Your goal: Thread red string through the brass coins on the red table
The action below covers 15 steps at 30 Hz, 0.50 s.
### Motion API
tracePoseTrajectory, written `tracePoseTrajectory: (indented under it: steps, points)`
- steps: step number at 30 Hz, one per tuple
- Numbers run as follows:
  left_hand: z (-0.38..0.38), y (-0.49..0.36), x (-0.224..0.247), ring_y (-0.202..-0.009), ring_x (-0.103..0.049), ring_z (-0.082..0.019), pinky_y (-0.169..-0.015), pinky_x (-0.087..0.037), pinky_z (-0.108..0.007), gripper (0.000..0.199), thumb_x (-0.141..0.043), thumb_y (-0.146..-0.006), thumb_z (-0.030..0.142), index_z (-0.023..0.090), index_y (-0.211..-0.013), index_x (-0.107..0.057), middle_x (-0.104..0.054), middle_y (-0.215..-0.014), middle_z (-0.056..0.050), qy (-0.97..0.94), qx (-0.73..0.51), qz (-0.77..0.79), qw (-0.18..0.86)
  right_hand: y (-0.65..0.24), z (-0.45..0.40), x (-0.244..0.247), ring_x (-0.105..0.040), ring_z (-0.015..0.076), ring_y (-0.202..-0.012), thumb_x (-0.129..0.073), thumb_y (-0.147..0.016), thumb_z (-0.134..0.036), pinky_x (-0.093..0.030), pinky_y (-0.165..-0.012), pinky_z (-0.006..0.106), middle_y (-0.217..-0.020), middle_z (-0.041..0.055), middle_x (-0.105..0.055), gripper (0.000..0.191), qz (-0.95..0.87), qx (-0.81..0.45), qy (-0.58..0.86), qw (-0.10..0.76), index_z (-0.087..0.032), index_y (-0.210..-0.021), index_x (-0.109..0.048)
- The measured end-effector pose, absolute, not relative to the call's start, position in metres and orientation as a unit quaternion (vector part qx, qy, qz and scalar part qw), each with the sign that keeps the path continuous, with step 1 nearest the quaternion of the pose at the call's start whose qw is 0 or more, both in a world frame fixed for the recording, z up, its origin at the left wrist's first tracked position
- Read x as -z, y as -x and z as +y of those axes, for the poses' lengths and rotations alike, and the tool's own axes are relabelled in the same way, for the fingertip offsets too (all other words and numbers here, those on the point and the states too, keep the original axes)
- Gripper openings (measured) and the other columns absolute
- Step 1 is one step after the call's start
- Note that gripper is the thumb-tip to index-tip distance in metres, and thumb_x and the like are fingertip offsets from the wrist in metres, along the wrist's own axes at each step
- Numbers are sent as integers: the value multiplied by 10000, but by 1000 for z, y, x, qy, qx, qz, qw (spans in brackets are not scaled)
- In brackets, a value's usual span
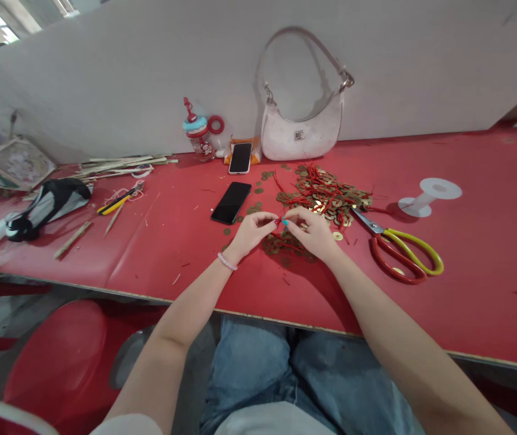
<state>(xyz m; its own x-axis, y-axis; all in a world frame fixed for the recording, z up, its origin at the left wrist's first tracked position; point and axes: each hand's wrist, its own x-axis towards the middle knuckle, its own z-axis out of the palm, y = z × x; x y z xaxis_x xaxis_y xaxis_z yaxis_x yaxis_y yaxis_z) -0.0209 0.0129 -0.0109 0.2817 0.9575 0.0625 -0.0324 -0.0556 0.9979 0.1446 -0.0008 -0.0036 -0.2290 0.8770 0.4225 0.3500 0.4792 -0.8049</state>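
Observation:
My left hand (253,231) and my right hand (313,231) meet fingertip to fingertip over the red table (149,254), pinching a short piece of red cord (282,221) between them. Directly below the hands lies a small cluster of brass coins strung on red cord (280,244). A larger heap of brass coins tangled with red cords (324,193) lies just beyond the right hand. A pale bead bracelet sits on my left wrist.
Red-and-yellow scissors (401,248) lie right of the hands, an empty white spool (428,196) farther right. A black phone (231,202) lies left, another phone (240,157) and a white handbag (301,130) lean on the wall. Bamboo sticks (117,164), a cutter (115,202) and a red stool (54,356) are at left.

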Motion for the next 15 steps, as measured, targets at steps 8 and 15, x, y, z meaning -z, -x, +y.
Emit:
tracePoseTrajectory:
  steps: [8,15]
  points:
    - [10,18,3,-681,-545,-92,-689,-431,-240,193,-678,-628,258,134,-769,-635,-636,-746,-15,-546,-461,397,576,-144,3,4,-509,98,-555,-580,-702,-213,-409,-543,232,-613,-27,-559,28,-582,-434,408,553,-200,-727,-580]
    - [13,19,10,-676,-527,-71,-696,-413,-220,203,-678,-640,277,155,-794,-630,-623,-762,3,-514,-480,370,607,-143,6,8,-455,72,-491,-625,-658,-219,-356,-486,211,-570,-51,-526,70,-500,-537,377,565,-206,-710,-580]
